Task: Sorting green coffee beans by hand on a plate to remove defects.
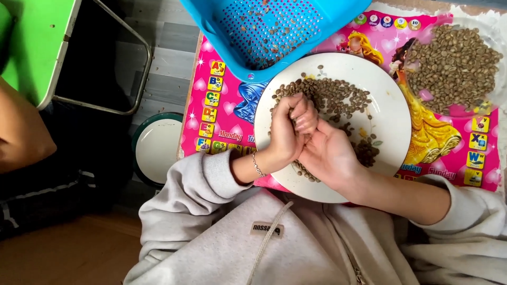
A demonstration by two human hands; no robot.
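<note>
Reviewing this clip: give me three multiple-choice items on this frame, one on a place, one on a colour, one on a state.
1. Where does the blue sieve basket lie?
A. beyond the white plate
B. on the floor
C. on the person's lap

2. What colour is the mat under the plate?
A. grey
B. pink
C. black

3. How is the left hand?
A. flat, open
C. out of view
B. curled into a fist over the beans

Answers: 1 A, its corner overlaps the plate's far rim; 2 B, pink with letter squares; 3 B, fingers folded beside the right hand.

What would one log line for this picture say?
left hand: closed over beans | right hand: cupped, touching left | white plate: beans | blue sieve basket: behind plate
</note>
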